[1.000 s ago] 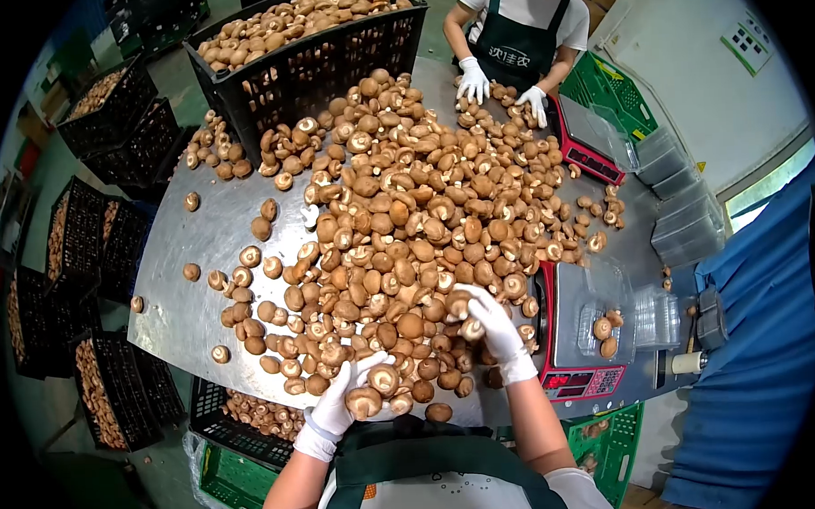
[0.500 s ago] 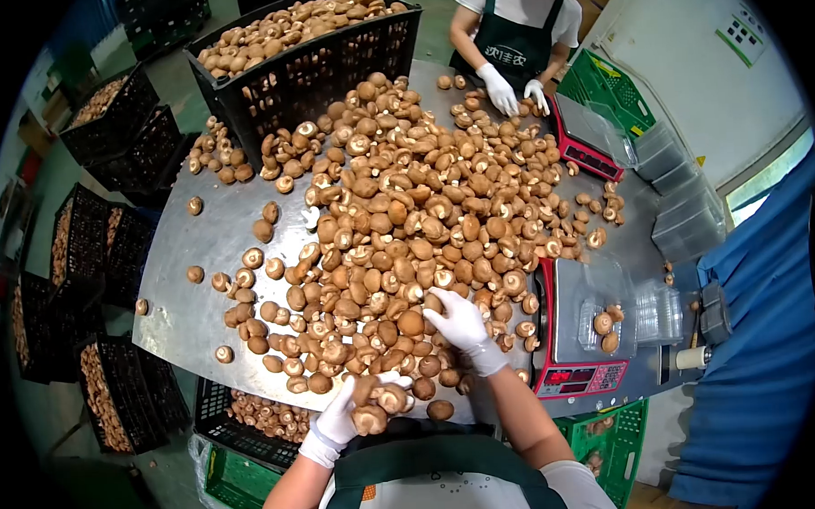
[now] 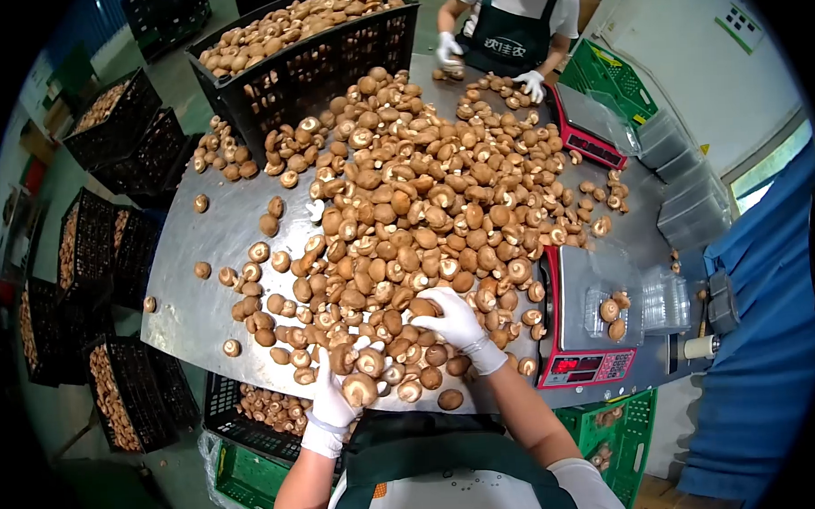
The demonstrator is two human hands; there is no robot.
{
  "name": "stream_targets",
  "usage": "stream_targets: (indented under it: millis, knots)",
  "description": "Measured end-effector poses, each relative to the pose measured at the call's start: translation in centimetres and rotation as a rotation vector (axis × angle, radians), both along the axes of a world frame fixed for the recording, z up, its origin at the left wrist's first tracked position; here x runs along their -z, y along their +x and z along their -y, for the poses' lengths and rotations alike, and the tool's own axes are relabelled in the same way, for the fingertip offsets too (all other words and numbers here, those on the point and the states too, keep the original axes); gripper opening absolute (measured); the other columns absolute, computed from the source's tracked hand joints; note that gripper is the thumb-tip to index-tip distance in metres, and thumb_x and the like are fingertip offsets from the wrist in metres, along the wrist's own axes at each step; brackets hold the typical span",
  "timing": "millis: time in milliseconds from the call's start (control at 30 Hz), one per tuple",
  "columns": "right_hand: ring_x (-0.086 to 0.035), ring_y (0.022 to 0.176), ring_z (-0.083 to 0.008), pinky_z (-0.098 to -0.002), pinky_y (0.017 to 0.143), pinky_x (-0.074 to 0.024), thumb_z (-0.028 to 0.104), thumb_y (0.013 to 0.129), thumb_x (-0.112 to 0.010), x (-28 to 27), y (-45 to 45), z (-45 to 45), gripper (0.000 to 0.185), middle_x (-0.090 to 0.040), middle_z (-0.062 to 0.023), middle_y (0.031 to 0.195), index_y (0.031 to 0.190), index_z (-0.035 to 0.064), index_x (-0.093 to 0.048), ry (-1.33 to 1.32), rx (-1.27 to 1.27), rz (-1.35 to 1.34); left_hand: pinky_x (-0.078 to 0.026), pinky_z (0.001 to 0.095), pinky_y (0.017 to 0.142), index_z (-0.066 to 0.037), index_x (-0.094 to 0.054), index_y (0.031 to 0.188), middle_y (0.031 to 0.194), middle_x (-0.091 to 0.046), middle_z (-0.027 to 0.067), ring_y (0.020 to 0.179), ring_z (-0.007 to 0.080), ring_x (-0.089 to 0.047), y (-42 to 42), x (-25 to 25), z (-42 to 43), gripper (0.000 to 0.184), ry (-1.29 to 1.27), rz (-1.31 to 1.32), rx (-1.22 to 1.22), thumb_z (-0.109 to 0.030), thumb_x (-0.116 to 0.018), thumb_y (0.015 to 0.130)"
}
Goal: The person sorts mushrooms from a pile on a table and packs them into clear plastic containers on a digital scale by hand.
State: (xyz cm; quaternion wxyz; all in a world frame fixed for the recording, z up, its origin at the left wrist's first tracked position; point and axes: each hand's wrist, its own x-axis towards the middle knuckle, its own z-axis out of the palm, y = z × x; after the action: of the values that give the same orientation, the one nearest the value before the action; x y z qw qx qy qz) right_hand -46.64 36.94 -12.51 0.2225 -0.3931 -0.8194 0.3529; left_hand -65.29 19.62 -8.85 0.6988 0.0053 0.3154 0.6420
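Observation:
My left hand (image 3: pixel 333 399), in a white glove, is curled around several brown shiitake mushrooms (image 3: pixel 359 390) close to the table's near edge. Some of these caps hide part of its fingers. My right hand (image 3: pixel 456 321), gloved as well, reaches into the near side of the pile, its thumb and fingers around one brown mushroom (image 3: pixel 422 308). The large mushroom heap (image 3: pixel 424 200) spreads over the metal table (image 3: pixel 180 303). To the right, a red scale (image 3: pixel 584 367) carries a clear plastic tray (image 3: pixel 598 324) with a few mushrooms in it.
A full black crate (image 3: pixel 329 69) stands at the table's far side. Across from me, a person in a dark apron (image 3: pixel 508 36) handles mushrooms beside a second red scale (image 3: pixel 592 147). Clear trays (image 3: pixel 693 210) are stacked at right. More black crates (image 3: pixel 121 399) stand on the floor at left.
My left hand has moved up and forward with its mushrooms, nearer the pile. My right hand has shifted slightly left, onto a mushroom. The other person's hands have moved apart.

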Motion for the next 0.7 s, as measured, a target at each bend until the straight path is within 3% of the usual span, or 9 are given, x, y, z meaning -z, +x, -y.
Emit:
stream_targets:
  millis: [33, 133, 233, 300, 333, 433, 533, 567, 700]
  knots:
    - [-0.058, 0.102, -0.0220, -0.0290, 0.088, -0.0448, 0.030, 0.079, -0.071, -0.6, 0.7, -0.2, 0.047, -0.060, -0.0106, 0.104, 0.118, 0.0070, -0.057, -0.191, 0.054, -0.147, -0.045, 0.0467, 0.096, -0.004, -0.035, 0.137, 0.134, -0.046, 0.0159, 0.120, 0.0323, -0.049, 0.1, -0.2, -0.3, 0.075, 0.008, 0.024, -0.014, -0.063, -0.033, 0.092]
    - [-0.055, 0.065, -0.0028, -0.0168, 0.056, -0.0441, 0.037, 0.092, -0.057, 0.0, 3.9, -0.2, 0.039, -0.059, 0.0021, 0.081, 0.115, 0.0049, -0.058, -1.122, 0.319, -0.778, -0.044, 0.0459, 0.097, -0.008, -0.036, 0.139, 0.136, -0.046, 0.0123, 0.121, 0.0310, -0.049, 1.1, -1.3, -1.6, 0.070, 0.046, 0.009, -0.015, -0.060, -0.033, 0.093]
    - [-0.052, 0.056, -0.0038, -0.0184, 0.046, -0.0437, 0.041, 0.097, -0.046, 0.8, 5.7, 0.5, 0.043, -0.059, 0.0000, 0.086, 0.124, 0.0068, -0.048, -1.334, 0.328, -1.123, -0.044, 0.0462, 0.097, -0.007, -0.037, 0.138, 0.135, -0.047, 0.0116, 0.120, 0.0293, -0.049, 3.0, -1.3, -3.3, 0.069, 0.058, 0.070, -0.002, -0.060, -0.034, 0.093]
    - [-0.063, 0.094, -0.0177, -0.0286, 0.071, -0.0557, 0.040, 0.099, -0.038, -2.1, 5.6, 1.3, 0.050, -0.055, -0.0105, 0.119, 0.135, 0.0050, -0.036, -1.340, 0.261, -1.274, -0.046, 0.0457, 0.094, -0.007, -0.039, 0.137, 0.130, -0.050, 0.0108, 0.117, 0.0271, -0.052, 5.0, -0.8, -4.7, 0.068, 0.030, 0.068, -0.020, -0.058, -0.036, 0.093]
    - [-0.050, 0.120, -0.0262, -0.0377, 0.096, -0.0472, 0.041, 0.100, -0.034, -3.0, 6.7, 1.6, 0.054, -0.046, -0.0145, 0.133, 0.138, 0.0031, -0.032, -1.342, 0.065, -1.312, -0.048, 0.0449, 0.091, -0.007, -0.042, 0.135, 0.126, -0.053, 0.0103, 0.114, 0.0261, -0.054, 6.0, -0.8, -5.4, 0.066, 0.050, 0.029, 0.002, -0.058, -0.038, 0.092]
    - [-0.043, 0.127, -0.0287, -0.0393, 0.108, -0.0340, 0.039, 0.100, -0.035, -2.6, 10.2, 1.5, 0.055, -0.043, -0.0161, 0.137, 0.138, 0.0003, -0.032, -1.292, 0.088, -1.447, -0.051, 0.0430, 0.086, -0.006, -0.047, 0.129, 0.122, -0.056, 0.0102, 0.109, 0.0251, -0.057, 9.9, -1.8, -8.3, 0.062, 0.007, 0.106, 0.061, -0.056, -0.040, 0.093]
    - [-0.051, 0.118, -0.0264, -0.0381, 0.099, -0.0433, 0.040, 0.100, -0.036, -5.8, 15.2, 1.2, 0.054, -0.050, -0.0160, 0.130, 0.136, 0.0001, -0.035, -1.135, 0.333, -1.369, -0.052, 0.0397, 0.084, -0.004, -0.048, 0.126, 0.121, -0.056, 0.0121, 0.108, 0.0248, -0.058, 15.8, -3.4, -11.6, 0.060, 0.096, 0.041, 0.119, -0.054, -0.041, 0.093]
    - [-0.046, 0.123, -0.0292, -0.0400, 0.107, -0.0355, 0.038, 0.100, -0.032, -7.3, 17.0, 1.0, 0.054, -0.045, -0.0176, 0.134, 0.136, -0.0018, -0.034, -0.996, 0.377, -1.305, -0.053, 0.0359, 0.084, -0.003, -0.048, 0.125, 0.119, -0.056, 0.0133, 0.105, 0.0250, -0.059, 17.4, -3.9, -12.4, 0.059, 0.120, 0.132, 0.204, -0.053, -0.041, 0.094]
    - [-0.052, 0.115, -0.0247, -0.0359, 0.090, -0.0488, 0.035, 0.100, -0.032, -8.6, 27.0, -0.3, 0.046, -0.050, -0.0158, 0.128, 0.129, 0.0006, -0.043, -0.552, 0.583, -1.034, -0.049, 0.0230, 0.057, -0.004, -0.048, 0.125, 0.104, -0.058, 0.0067, 0.072, 0.0114, -0.057, 25.2, -4.7, -17.0, 0.063, 0.341, 0.051, 0.410, -0.057, -0.041, 0.093]
